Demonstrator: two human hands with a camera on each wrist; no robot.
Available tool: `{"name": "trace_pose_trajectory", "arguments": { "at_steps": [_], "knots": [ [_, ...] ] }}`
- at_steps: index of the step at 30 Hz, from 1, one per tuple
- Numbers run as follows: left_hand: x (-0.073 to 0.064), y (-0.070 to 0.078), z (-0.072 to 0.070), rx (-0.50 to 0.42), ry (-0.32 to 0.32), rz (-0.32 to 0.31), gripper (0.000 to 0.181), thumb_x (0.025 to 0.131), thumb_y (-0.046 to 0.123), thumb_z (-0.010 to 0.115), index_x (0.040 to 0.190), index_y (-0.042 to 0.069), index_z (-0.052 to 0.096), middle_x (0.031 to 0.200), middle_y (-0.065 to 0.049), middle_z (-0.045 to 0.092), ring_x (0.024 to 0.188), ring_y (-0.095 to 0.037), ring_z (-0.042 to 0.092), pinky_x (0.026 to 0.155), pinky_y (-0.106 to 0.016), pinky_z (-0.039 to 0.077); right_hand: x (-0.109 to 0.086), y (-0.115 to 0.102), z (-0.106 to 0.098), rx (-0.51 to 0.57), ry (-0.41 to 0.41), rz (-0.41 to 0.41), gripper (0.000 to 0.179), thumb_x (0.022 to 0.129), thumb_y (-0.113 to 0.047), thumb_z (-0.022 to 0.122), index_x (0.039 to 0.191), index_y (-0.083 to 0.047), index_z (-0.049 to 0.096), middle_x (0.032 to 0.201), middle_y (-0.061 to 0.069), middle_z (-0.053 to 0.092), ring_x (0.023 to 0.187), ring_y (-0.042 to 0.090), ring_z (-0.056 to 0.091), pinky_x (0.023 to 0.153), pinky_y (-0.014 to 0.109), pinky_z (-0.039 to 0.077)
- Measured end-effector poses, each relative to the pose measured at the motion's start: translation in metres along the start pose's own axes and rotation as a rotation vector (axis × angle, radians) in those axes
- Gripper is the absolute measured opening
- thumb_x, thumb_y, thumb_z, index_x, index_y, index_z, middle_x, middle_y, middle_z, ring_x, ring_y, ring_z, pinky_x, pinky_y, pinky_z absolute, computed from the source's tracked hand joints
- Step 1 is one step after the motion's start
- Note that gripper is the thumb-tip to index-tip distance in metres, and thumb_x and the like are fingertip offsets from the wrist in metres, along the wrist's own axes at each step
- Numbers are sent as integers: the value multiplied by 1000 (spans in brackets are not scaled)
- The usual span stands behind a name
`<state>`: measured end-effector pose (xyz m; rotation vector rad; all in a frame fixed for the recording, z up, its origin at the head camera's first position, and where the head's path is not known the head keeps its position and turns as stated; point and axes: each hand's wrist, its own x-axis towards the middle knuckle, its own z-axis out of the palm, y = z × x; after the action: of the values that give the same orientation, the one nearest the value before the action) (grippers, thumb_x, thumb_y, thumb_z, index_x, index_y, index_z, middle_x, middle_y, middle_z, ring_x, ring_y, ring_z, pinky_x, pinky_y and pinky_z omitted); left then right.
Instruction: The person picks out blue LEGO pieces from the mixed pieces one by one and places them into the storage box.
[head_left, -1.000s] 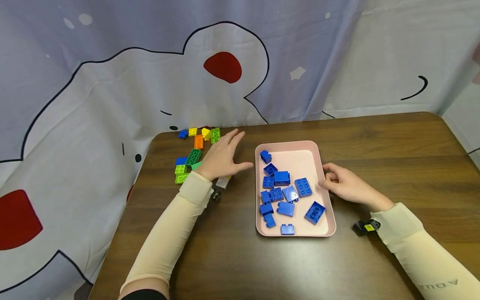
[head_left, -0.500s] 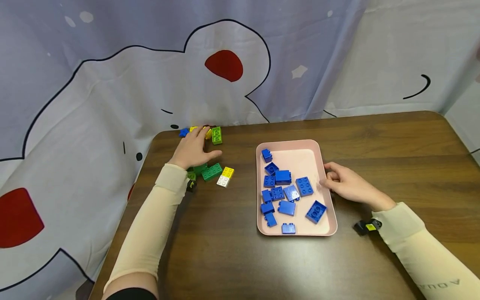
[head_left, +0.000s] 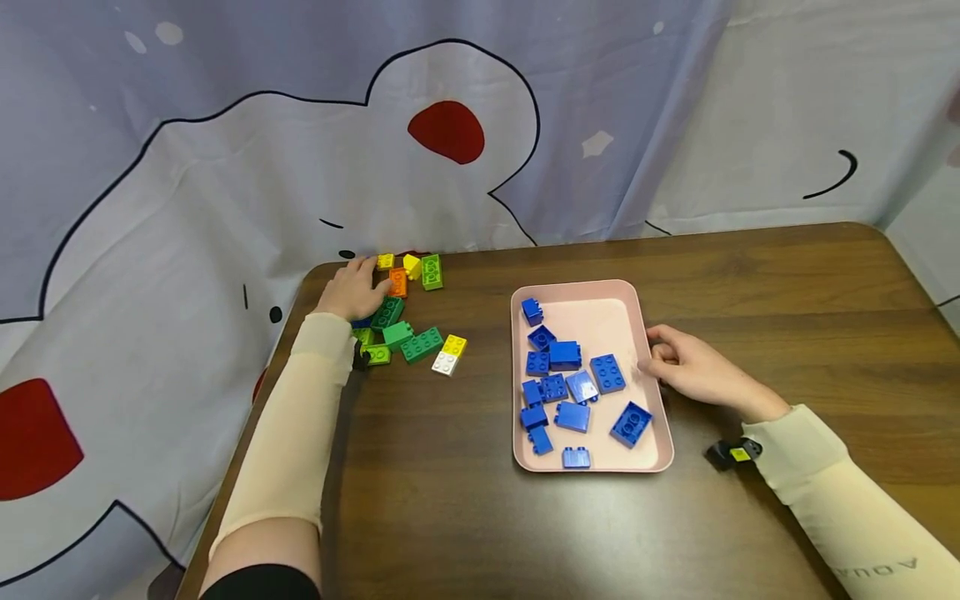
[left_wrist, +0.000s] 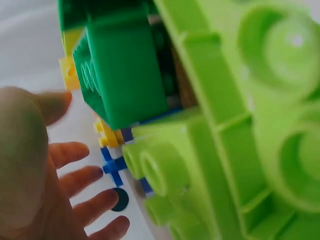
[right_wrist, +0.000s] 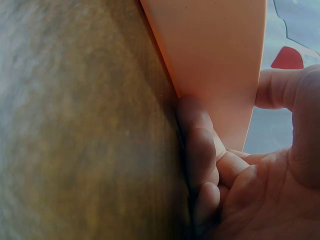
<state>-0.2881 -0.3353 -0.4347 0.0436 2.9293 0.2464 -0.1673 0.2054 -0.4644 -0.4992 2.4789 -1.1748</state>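
Observation:
My left hand (head_left: 348,290) is over the far left corner of the table, fingers extended and thumb apart. In the left wrist view its fingertips are beside a small blue star-shaped piece (left_wrist: 114,166), which the hand covers in the head view. Green bricks (left_wrist: 132,75) and lime bricks (left_wrist: 200,150) loom close to that camera. With thumb at the rim and fingers curled against the outer wall, my right hand (head_left: 693,371) holds the right side of a pink tray (head_left: 618,325). Several blue bricks (head_left: 565,356) lie in the tray, mostly along its left half.
Beside the left hand lie yellow pieces (head_left: 412,267), an orange brick (head_left: 397,282), a lime brick (head_left: 432,272) and dark green bricks (head_left: 422,345). A yellow and white pair (head_left: 449,356) sits nearer the tray. A printed curtain (head_left: 300,183) hangs behind the table (head_left: 450,517).
My left hand has moved left from near the tray, across the coloured bricks, to the far left corner, uncovering the orange and green bricks. The right hand and tray stay put.

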Motion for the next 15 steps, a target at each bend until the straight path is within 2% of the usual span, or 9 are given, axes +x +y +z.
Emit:
{"name": "trace_pose_trajectory", "arguments": {
  "at_steps": [6, 11, 15],
  "knots": [
    [9, -9, 2, 26, 3, -4, 57, 110, 23, 37, 161, 0, 27, 168, -26, 23, 151, -51, 27, 125, -63, 24, 0, 1, 1, 7, 2, -3, 50, 103, -20, 62, 141, 8, 45, 80, 2, 60, 62, 6, 50, 58, 24, 39],
    [10, -17, 4, 32, 43, -4, 52, 106, 17, 47, 155, 0, 40, 163, -28, 31, 145, -51, 36, 122, -62, 30, 0, 0, 1, 8, 3, -5, 49, 102, -20, 62, 140, 7, 46, 79, 1, 60, 61, 6, 49, 58, 24, 39],
    [7, -23, 6, 22, 79, 15, 44, 102, 14, 55, 143, -2, 52, 154, -30, 40, 136, -51, 46, 118, -62, 36, 0, -1, 0, 5, 5, -7, 48, 103, -20, 62, 139, 7, 46, 79, 1, 60, 62, 6, 50, 58, 24, 39]
  ]
}}
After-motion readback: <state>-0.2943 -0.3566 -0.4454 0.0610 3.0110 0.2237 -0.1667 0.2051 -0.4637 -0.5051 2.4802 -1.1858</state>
